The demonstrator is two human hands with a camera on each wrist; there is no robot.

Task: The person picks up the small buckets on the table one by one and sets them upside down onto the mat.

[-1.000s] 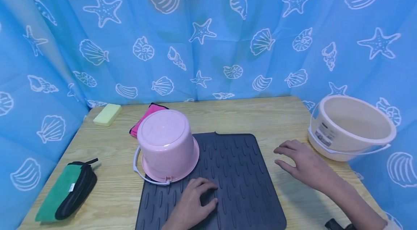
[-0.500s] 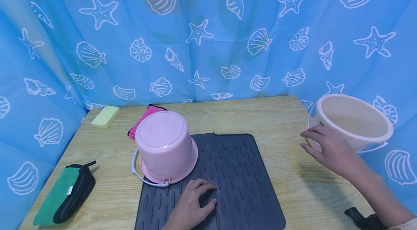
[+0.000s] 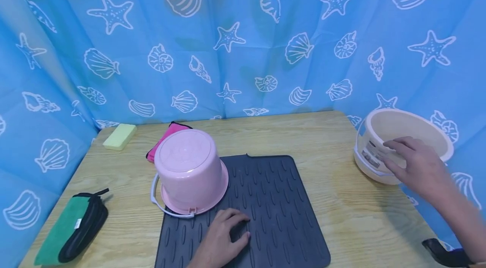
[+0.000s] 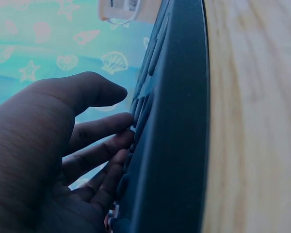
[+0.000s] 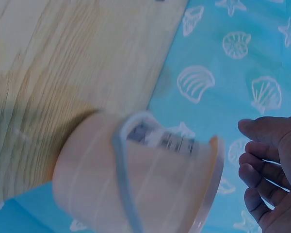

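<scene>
Biggest thing around is the blue seashell curtain [image 3: 228,6], on the far side and round both ends of a pale wood bench [image 3: 311,137]. A dark ridged mat [image 3: 281,217] lies near the middle. The cream bucket [image 3: 398,126] is upright at the bench's right edge, mouth up. The pink bucket [image 3: 191,175] sits upside down, partly over the mat's far left part.

Right hand [image 3: 423,171] is way nearer the cream one: that bucket looks to be just beyond its fingers and a bit lower, its axis vertical. Those fingers are loosely bent, thumb apart, holding nothing (the right wrist view shows a gap to the rim). Left hand [image 3: 222,238] rests fingertips on the mat, fingers slightly curved, nothing gripped.

Smaller stuff: a green-and-black cloth [image 3: 72,230] near left, a pink cloth [image 3: 167,139] half hidden behind the pink bucket, a pale yellow sponge [image 3: 120,137] far left.
</scene>
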